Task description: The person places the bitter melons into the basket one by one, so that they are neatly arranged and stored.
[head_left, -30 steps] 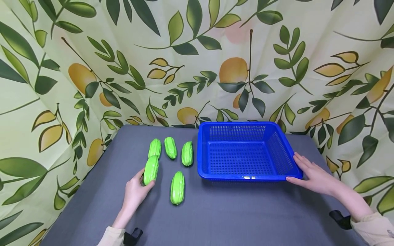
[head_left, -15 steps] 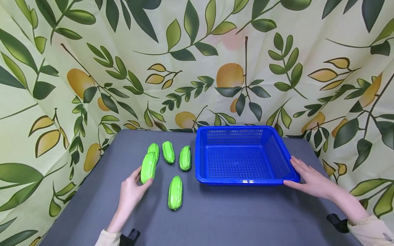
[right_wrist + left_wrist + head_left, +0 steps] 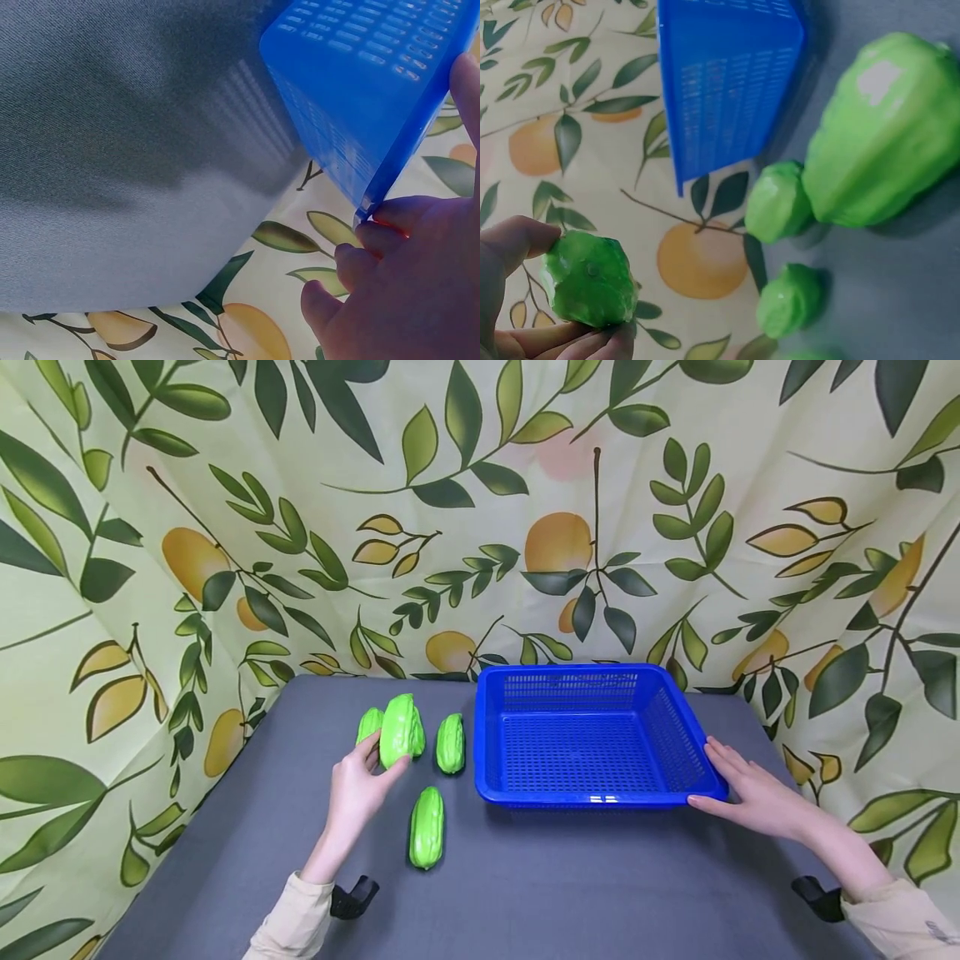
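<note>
In the head view my left hand (image 3: 356, 789) holds a ridged light-green gourd (image 3: 395, 731) above the table, thumb on one side and fingers on the other. The left wrist view shows the held gourd (image 3: 592, 277) end-on between thumb and fingers. Behind it lies another gourd (image 3: 419, 737), partly hidden. Further gourds lie on the table: one at the left (image 3: 370, 725), one near the basket (image 3: 450, 743) and one in front (image 3: 427, 828). My right hand (image 3: 765, 793) rests with spread, fairly straight fingers on the right front corner of a blue perforated basket (image 3: 540, 797).
The basket's visible floor is bare mesh. Grey cloth covers the table (image 3: 570, 885), and a leaf-and-fruit printed curtain (image 3: 465, 568) rises behind and at the sides. A dark clip-like piece (image 3: 354, 897) sits by each wrist.
My left hand has lifted the gourd from beside the far-left one and carried it rightward, in front of another gourd. The right hand stays on the basket. The head view has tilted slightly.
</note>
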A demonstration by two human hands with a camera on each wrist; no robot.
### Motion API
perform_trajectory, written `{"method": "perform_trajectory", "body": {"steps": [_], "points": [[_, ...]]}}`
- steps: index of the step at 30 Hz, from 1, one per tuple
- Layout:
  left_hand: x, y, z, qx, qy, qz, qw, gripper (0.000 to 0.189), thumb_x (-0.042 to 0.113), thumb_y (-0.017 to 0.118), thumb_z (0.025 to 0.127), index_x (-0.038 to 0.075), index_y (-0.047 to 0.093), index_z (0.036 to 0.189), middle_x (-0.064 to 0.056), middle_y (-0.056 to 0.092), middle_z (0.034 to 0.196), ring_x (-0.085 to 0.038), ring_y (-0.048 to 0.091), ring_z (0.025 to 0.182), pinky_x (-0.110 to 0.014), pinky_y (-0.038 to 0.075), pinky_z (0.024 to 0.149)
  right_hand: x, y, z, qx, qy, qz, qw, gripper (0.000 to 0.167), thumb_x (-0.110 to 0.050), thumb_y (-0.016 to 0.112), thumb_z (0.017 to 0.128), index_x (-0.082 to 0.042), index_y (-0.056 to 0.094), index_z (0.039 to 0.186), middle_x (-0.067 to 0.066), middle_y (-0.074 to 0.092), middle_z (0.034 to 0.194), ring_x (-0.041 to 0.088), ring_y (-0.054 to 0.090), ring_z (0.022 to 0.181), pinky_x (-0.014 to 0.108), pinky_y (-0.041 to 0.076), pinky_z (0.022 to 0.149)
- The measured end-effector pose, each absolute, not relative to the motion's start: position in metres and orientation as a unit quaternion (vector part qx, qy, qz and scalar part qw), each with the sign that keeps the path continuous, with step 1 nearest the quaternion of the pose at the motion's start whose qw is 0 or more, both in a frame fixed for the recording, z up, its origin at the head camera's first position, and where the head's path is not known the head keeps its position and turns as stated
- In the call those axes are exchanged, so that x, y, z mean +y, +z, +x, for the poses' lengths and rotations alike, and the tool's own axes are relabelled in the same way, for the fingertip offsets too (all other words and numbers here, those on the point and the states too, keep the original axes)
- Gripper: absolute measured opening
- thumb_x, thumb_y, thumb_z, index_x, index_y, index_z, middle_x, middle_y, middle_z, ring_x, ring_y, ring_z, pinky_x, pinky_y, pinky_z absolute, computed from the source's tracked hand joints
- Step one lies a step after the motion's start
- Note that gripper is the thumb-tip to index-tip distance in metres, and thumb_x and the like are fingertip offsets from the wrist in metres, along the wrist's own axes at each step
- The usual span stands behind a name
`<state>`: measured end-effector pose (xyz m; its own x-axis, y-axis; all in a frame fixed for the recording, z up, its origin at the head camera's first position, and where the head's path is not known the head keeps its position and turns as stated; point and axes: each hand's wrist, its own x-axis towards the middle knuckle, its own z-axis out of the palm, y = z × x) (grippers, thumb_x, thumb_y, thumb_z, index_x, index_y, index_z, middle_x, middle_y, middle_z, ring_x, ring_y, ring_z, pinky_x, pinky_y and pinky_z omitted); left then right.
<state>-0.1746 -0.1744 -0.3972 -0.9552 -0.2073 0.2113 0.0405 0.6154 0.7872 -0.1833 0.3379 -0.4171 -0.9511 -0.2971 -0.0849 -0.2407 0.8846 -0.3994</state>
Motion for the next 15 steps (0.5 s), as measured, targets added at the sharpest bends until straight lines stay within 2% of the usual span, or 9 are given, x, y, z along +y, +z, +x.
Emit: {"method": "perform_trajectory", "body": {"steps": [9, 15], "points": [[-0.162, -0.386, -0.188, -0.879, -0.452, 0.033, 0.145, 0.063, 0.021, 0.074, 0.081, -0.003, 0.05, 0.134, -0.026, 0.054, 0.132, -0.033, 0.059, 0.115, -0.041, 0.051, 0.093, 0.338, -0.416, -0.182, 0.969, -0.193, -0.133, 0.077, 0.096, -0.049, 0.062, 0.086, 0.012, 0.017, 0.146, 0.035, 0.016, 0.15, 0.055, 0.013, 0.137, 0.073, 0.018, 0.102], [-0.142, -0.377, -0.203, -0.856, -0.496, -0.01, 0.148, 0.061, 0.017, 0.075, 0.081, -0.005, 0.05, 0.132, -0.025, 0.055, 0.132, -0.032, 0.058, 0.117, -0.04, 0.05, 0.095, 0.338, -0.414, -0.184, 0.969, -0.195, -0.137, 0.071, 0.096, -0.048, 0.062, 0.086, 0.011, 0.017, 0.146, 0.036, 0.015, 0.151, 0.054, 0.012, 0.138, 0.072, 0.016, 0.104]]}}
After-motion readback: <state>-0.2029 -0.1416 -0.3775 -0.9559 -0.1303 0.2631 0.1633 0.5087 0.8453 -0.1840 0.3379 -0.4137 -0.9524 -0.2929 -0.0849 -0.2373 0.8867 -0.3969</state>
